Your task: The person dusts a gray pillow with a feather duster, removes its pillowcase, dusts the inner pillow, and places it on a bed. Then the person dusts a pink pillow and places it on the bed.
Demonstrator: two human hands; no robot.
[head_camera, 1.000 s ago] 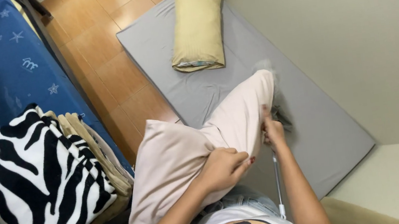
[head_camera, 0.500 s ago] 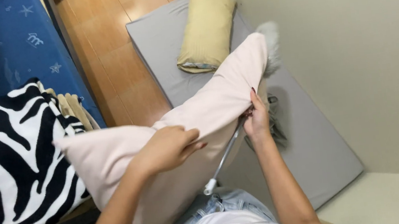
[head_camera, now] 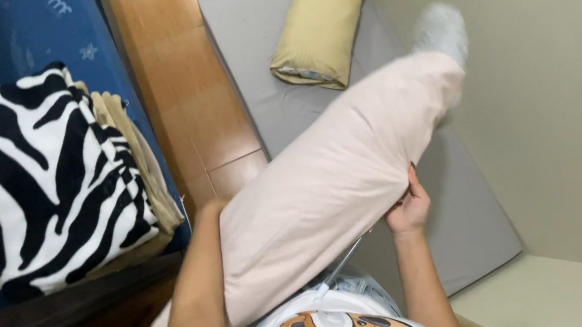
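pink pillow (head_camera: 338, 180), right hand (head_camera: 408, 209) gripping edge

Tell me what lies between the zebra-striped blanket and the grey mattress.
In the head view, a strip of bare orange-brown floor tiles separates the zebra-striped blanket, stacked on folded beige cloth, from the grey mattress.

Pale pink pillow (head_camera: 331, 181), held up at a slant

Long and plump in a smooth pink case, its far end raised toward the wall, white filling (head_camera: 440, 25) showing at that open end.
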